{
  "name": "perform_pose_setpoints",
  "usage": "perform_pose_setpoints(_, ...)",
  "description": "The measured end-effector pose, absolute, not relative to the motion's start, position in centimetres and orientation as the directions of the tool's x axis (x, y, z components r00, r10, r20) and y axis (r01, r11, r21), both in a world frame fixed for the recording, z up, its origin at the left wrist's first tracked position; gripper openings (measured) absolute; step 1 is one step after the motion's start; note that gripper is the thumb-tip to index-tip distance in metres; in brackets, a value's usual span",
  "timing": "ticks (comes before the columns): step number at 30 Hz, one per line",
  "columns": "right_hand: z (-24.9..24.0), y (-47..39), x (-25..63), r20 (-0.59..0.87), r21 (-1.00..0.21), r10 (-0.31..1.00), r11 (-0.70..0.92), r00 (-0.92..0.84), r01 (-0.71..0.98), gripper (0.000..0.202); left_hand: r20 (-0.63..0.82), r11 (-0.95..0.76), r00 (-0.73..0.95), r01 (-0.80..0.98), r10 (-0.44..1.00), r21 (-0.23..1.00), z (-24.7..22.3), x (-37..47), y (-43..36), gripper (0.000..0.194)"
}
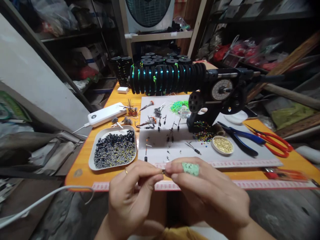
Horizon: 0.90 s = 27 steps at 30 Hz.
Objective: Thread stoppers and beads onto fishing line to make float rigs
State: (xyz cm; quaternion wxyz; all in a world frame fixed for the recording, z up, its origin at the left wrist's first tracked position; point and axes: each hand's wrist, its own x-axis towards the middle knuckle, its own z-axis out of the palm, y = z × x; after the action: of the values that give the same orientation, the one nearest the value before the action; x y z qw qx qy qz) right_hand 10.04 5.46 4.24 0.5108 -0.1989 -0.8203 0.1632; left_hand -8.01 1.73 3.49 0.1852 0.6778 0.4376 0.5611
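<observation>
My left hand point(133, 191), with a ring on one finger, pinches a tiny dark piece point(163, 171) between thumb and forefinger. From the other side, my right hand point(208, 191) closes its fingertips on the same spot, and a green patterned bandage point(190, 169) wraps one of its fingers. The fingers hide most of the piece, so its kind does not show. Just beyond them, small black cylinders with thin stems point(194, 148) lie on a white board point(155, 150). To the left, a white tray point(91, 160) holds many small black and grey cylindrical pieces.
A black winding machine point(220, 88) carries a row of black spools point(167, 78). On the right are blue-handled pliers point(237, 138), red-handled scissors point(277, 143) and a small dish point(213, 146) of gold pieces. A white power bank point(107, 114) lies left; measuring tape point(240, 184) lines the table edge.
</observation>
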Motion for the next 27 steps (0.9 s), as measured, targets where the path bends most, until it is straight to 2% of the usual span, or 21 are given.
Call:
perform_pose_setpoints(3,4.6,5.9,10.9,0.741,-0.273,0.376,0.925,-0.556,0.263,0.026,0.564,-0.512,-0.017,0.401,0.825,0.760,3.6,-8.4,1.7,0.019)
perform_pose_setpoints(6,4.8,6.2,11.4,0.697,-0.193,0.353,0.930,-0.624,0.311,0.023,0.552,-0.499,-0.006,0.420,0.834,0.758,3.7,-8.7,1.8,0.018)
perform_pose_setpoints(9,4.6,6.3,11.8,0.633,-0.207,0.408,0.908,-0.658,0.364,0.021,0.553,-0.501,0.001,0.427,0.833,0.753,3.8,-8.7,1.7,0.018)
perform_pose_setpoints(13,4.3,6.5,12.3,0.499,-0.332,0.554,0.833,-0.667,0.443,0.017,0.553,-0.487,-0.012,0.458,0.833,0.744,3.8,-8.7,1.8,0.016)
perform_pose_setpoints(17,4.1,6.6,12.4,0.502,-0.400,0.581,0.812,-0.640,0.424,0.019,0.551,-0.486,0.000,0.473,0.834,0.735,3.4,-8.9,2.3,0.016)
perform_pose_setpoints(20,4.1,6.7,12.1,0.520,-0.369,0.593,0.805,-0.615,0.464,0.018,0.585,-0.503,-0.002,0.509,0.811,0.699,3.2,-8.8,2.8,0.014)
perform_pose_setpoints(25,5.0,6.6,10.9,0.591,-0.234,0.474,0.875,-0.652,0.424,0.018,0.679,-0.586,0.106,0.612,0.726,0.531,3.3,-8.0,2.9,0.018)
perform_pose_setpoints(27,5.3,6.6,10.6,0.586,-0.224,0.449,0.890,-0.674,0.398,0.018,0.672,-0.597,0.139,0.611,0.727,0.520,3.4,-7.7,2.8,0.019)
